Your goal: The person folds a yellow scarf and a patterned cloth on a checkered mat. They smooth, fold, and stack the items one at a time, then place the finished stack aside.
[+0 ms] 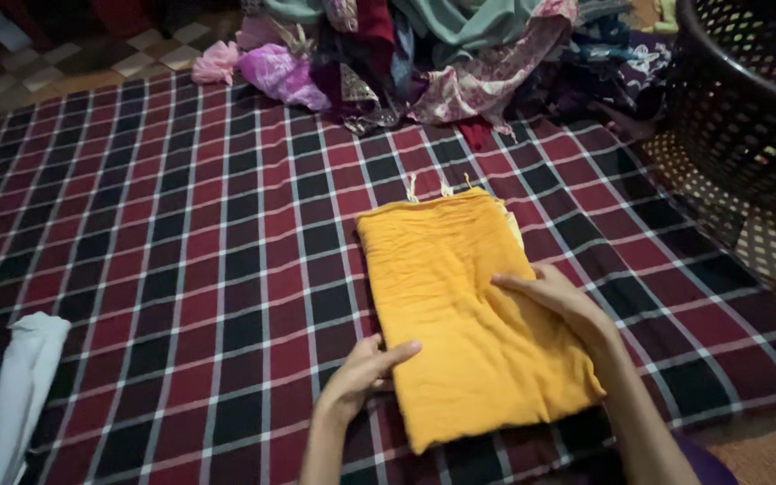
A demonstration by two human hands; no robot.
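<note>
At one o'clock the dark basket (747, 99) runs off the edge, its top unseen. At twelve the heap of clothes (424, 54) is cropped. The left hand's (361, 375) fingers tuck out of sight under the yellow cloth (460, 305).

One folded yellow cloth (469, 314) on one red-and-black checked sheet (181, 251), with two hands on it: left hand (361, 373) and right hand (554, 296). One dark plastic basket (747, 99) at the right, one heap of mixed clothes (424, 54) at the far edge, too tangled to count piece by piece. One white cloth (20, 386) at the left edge.
</note>
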